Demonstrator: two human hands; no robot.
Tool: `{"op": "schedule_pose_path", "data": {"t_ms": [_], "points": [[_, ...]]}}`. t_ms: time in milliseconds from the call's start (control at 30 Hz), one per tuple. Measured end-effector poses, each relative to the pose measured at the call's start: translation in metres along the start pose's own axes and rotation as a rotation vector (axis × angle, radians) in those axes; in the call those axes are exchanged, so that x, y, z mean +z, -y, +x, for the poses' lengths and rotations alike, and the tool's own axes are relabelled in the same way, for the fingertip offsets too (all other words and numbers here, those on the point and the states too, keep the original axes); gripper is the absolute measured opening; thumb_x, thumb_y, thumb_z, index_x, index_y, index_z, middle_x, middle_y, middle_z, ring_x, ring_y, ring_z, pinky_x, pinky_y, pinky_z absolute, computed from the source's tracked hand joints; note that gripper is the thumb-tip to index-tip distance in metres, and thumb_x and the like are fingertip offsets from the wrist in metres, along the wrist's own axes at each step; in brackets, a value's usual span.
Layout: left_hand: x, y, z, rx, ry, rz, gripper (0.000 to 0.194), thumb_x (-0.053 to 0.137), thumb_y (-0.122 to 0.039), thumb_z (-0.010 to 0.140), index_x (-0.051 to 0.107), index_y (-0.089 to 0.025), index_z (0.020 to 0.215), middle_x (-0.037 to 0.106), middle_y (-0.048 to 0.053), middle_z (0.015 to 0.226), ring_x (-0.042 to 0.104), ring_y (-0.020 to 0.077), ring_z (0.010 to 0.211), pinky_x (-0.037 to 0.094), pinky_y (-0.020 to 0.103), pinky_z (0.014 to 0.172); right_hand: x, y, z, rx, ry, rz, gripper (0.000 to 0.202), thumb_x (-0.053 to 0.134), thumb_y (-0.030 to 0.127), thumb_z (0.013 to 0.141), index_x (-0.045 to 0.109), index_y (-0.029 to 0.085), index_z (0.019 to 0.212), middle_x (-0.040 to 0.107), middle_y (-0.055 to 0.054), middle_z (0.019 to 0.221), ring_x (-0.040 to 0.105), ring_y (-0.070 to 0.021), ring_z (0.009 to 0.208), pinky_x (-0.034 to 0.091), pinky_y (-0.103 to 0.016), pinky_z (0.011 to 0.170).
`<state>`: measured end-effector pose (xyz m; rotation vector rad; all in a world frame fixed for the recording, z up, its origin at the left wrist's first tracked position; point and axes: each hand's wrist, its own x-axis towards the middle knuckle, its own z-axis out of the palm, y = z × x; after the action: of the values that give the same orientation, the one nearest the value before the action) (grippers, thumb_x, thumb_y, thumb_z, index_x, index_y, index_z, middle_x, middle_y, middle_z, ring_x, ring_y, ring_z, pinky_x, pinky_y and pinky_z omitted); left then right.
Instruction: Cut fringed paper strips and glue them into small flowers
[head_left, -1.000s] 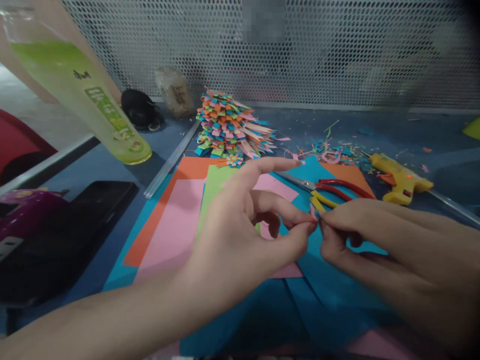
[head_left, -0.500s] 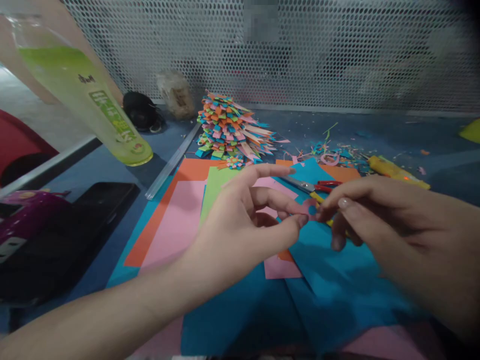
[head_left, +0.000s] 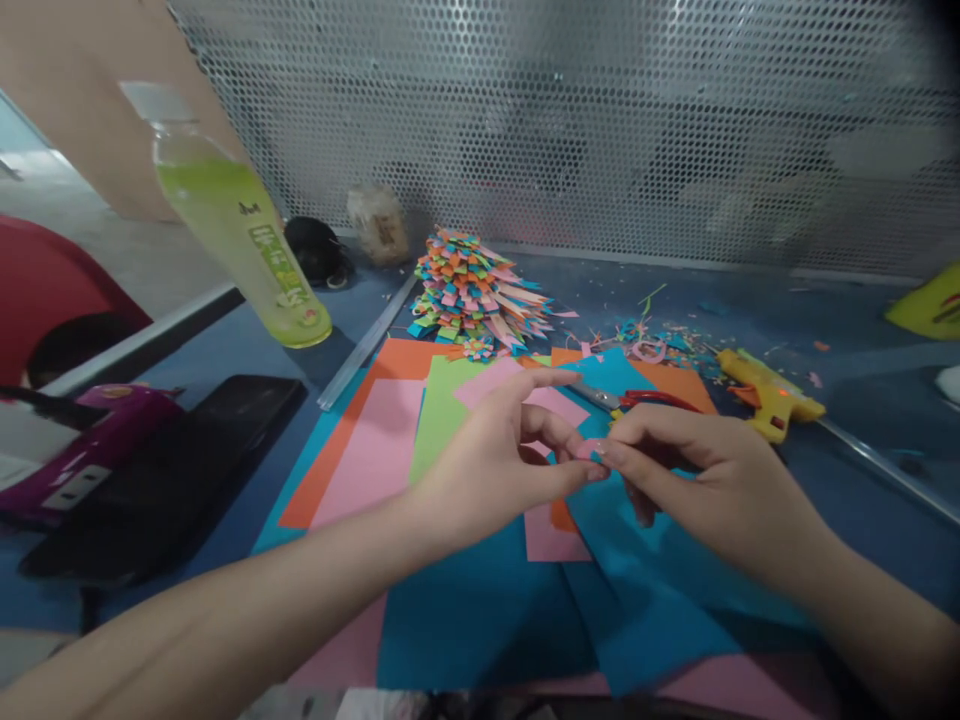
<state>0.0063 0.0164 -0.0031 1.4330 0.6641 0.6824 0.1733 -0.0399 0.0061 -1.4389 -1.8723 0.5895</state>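
Observation:
Between my two hands is a small pink paper ring [head_left: 592, 449], mostly covered by fingertips. My left hand [head_left: 487, 450] pinches its lower left side with thumb and fingers. From the other side, my right hand [head_left: 697, 465] has its thumb and index finger closed on the same ring. Beneath the hands lie sheets of coloured paper, including a blue sheet [head_left: 480, 610], a pink sheet [head_left: 367, 430] and a green sheet [head_left: 439, 415]. Just behind my hands are scissors with red handles [head_left: 660, 400], partly hidden. A cone of layered multicoloured paper strips [head_left: 476, 290] stands farther back, a small paper flower [head_left: 478, 348] at its foot.
At right lies a yellow glue gun [head_left: 772, 393] with a clear stick; paper scraps [head_left: 667, 340] are scattered behind it. On the left are a drink bottle [head_left: 240, 240], a black phone [head_left: 172, 480], a purple tool [head_left: 97, 440] and a clear stick [head_left: 367, 345]. A perforated metal panel [head_left: 570, 130] closes the back.
My right thumb and index finger have closed in on the pink paper ring, now more covered. The head view has shifted, showing more of the glue gun.

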Motion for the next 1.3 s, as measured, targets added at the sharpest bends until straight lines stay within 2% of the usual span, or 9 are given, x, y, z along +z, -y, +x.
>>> {"op": "schedule_pose_path", "data": {"t_ms": [167,267,367,567,733,933,1100,1200,1300], "points": [[0.001,0.004,-0.002,0.019,0.032,-0.057,0.069,0.066,-0.013,0.07,0.034,-0.02,0.131,0.058,-0.003,0.072,0.057,0.0098,0.07,0.045,0.024,0.065,-0.002,-0.004,0.002,0.042,0.098,0.076,0.031,0.043,0.034,0.089,0.049,0.017,0.064,0.05,0.004,0.049,0.049,-0.0085,0.044,0.037,-0.02,0.043],[0.002,0.008,-0.002,0.031,0.054,-0.044,0.078,0.067,-0.014,0.07,0.028,-0.021,0.137,0.059,-0.003,0.07,0.057,0.01,0.068,0.043,0.024,0.064,-0.002,-0.008,0.005,0.083,0.183,0.138,0.025,0.049,0.031,0.086,0.051,0.017,0.066,0.048,0.005,0.05,0.048,-0.0073,0.043,0.037,-0.019,0.043],[0.001,0.009,0.001,0.03,0.062,-0.027,0.084,0.069,-0.016,0.068,0.024,-0.019,0.139,0.06,-0.003,0.07,0.055,0.0093,0.064,0.041,0.024,0.061,-0.001,-0.011,0.009,0.141,0.207,0.264,0.022,0.053,0.03,0.084,0.051,0.016,0.066,0.047,0.006,0.048,0.047,-0.0059,0.041,0.038,-0.017,0.042],[-0.007,0.005,0.009,0.032,0.053,0.004,0.085,0.065,-0.009,0.067,0.018,-0.01,0.138,0.062,-0.002,0.069,0.058,0.0102,0.067,0.041,0.024,0.064,0.0,-0.022,0.018,0.157,0.176,0.354,0.024,0.053,0.037,0.083,0.053,0.016,0.071,0.056,0.003,0.055,0.049,-0.0058,0.038,0.038,-0.017,0.039],[-0.008,0.009,0.011,0.066,0.059,0.072,0.096,0.074,-0.014,0.061,0.017,-0.014,0.137,0.062,-0.002,0.076,0.056,0.0094,0.067,0.043,0.023,0.062,0.002,-0.029,0.022,0.138,0.105,0.386,0.032,0.055,0.045,0.081,0.052,0.016,0.067,0.055,0.002,0.053,0.048,-0.0059,0.036,0.037,-0.018,0.038],[-0.006,0.012,0.012,0.07,-0.012,0.001,0.069,0.068,-0.018,0.07,0.032,-0.014,0.129,0.061,-0.005,0.067,0.055,0.008,0.06,0.04,0.021,0.058,0.006,-0.024,0.021,0.155,0.101,0.381,0.028,0.056,0.04,0.08,0.051,0.016,0.067,0.054,0.003,0.051,0.046,-0.0048,0.034,0.036,-0.016,0.036],[-0.011,0.011,0.017,0.073,-0.071,-0.014,0.071,0.067,-0.017,0.069,0.028,-0.014,0.129,0.059,-0.007,0.064,0.053,0.007,0.055,0.039,0.02,0.052,0.005,-0.027,0.022,0.148,0.102,0.363,0.032,0.053,0.044,0.081,0.049,0.016,0.065,0.054,0.003,0.051,0.047,-0.0054,0.034,0.036,-0.017,0.036],[-0.014,0.013,0.021,0.063,-0.071,-0.016,0.079,0.069,-0.015,0.064,0.027,-0.012,0.131,0.06,-0.007,0.061,0.054,0.0079,0.055,0.039,0.02,0.052,0.005,-0.031,0.024,0.135,0.09,0.335,0.03,0.048,0.046,0.083,0.049,0.017,0.072,0.057,0.002,0.058,0.05,-0.0065,0.035,0.036,-0.018,0.035],[-0.013,0.016,0.021,0.05,-0.048,-0.011,0.08,0.067,-0.013,0.063,0.026,-0.01,0.132,0.063,-0.005,0.061,0.054,0.008,0.052,0.038,0.02,0.051,0.006,-0.033,0.025,0.116,0.085,0.293,0.024,0.053,0.042,0.082,0.05,0.018,0.086,0.06,0.002,0.068,0.052,-0.0068,0.038,0.037,-0.018,0.036]]}}
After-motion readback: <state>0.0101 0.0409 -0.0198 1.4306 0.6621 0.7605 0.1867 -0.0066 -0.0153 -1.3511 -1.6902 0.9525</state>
